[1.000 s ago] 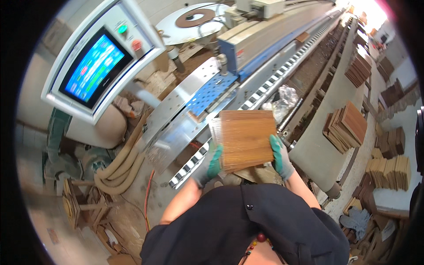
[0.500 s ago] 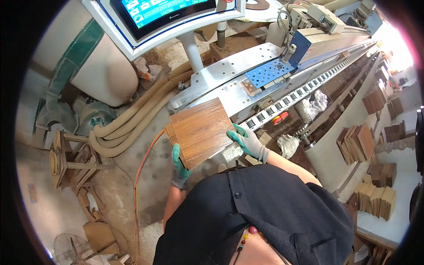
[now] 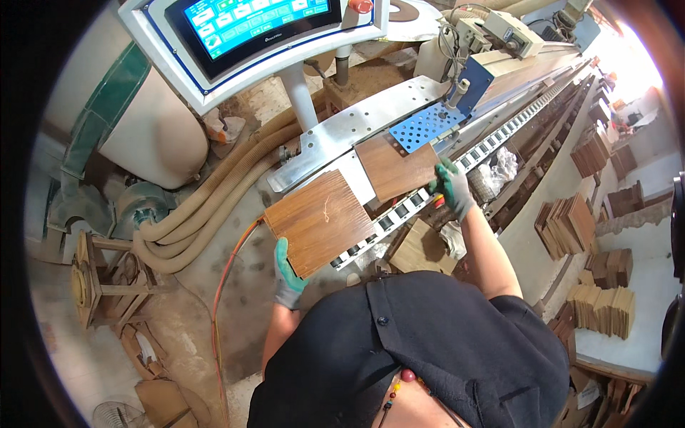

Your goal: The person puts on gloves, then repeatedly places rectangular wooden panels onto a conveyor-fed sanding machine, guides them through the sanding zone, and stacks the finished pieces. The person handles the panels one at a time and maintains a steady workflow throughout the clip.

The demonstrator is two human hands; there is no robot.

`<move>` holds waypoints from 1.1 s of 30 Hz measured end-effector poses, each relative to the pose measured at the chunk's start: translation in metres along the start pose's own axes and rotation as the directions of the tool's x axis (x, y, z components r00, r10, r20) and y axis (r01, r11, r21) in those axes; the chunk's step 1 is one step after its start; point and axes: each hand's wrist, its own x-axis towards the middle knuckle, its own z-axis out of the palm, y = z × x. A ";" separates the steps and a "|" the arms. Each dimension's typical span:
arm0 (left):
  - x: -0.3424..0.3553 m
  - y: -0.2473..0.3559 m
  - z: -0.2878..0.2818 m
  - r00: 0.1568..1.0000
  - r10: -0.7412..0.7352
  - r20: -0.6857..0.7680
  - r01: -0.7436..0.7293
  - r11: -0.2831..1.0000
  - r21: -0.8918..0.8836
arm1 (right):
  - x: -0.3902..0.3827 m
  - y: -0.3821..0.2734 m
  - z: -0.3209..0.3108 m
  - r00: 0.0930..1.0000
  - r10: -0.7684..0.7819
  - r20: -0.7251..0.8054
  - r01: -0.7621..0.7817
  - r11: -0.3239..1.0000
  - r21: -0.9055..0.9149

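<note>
A stack of square brown wood-grain panels (image 3: 321, 221) rests in front of me at the near end of a machine. My left hand (image 3: 288, 274), in a green-and-grey glove, is closed on the stack's near-left corner, thumb up along its edge. A single wood panel (image 3: 397, 168) lies farther right on the metal bed, its far edge meeting a blue perforated plate (image 3: 426, 128). My right hand (image 3: 453, 187), gloved alike, grips that panel's right edge; its fingertips are partly hidden.
A control screen (image 3: 257, 28) with a red button (image 3: 361, 6) stands above the bed. A slotted white chain track (image 3: 407, 207) runs along the near side. Tan hoses (image 3: 200, 235) curve at left. Stacked boards (image 3: 567, 225) stand at right.
My right hand has left the stack and moved right and away with one panel, now on the bed against the blue plate. My left hand stays on the stack.
</note>
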 end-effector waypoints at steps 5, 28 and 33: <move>0.002 -0.003 0.022 0.999 0.042 -0.003 -0.042 0.988 0.151 | 0.011 -0.003 0.017 0.922 -0.383 0.052 0.342 0.745 -0.573; 0.017 0.011 0.057 0.976 -0.154 -0.155 0.129 0.979 -0.160 | 0.030 -0.047 -0.020 0.849 -0.330 0.414 0.261 -0.418 -0.870; 0.021 0.019 0.062 0.945 -0.249 -0.213 0.206 0.957 -0.205 | 0.041 -0.048 -0.026 0.808 -0.508 0.299 0.160 -0.298 -0.941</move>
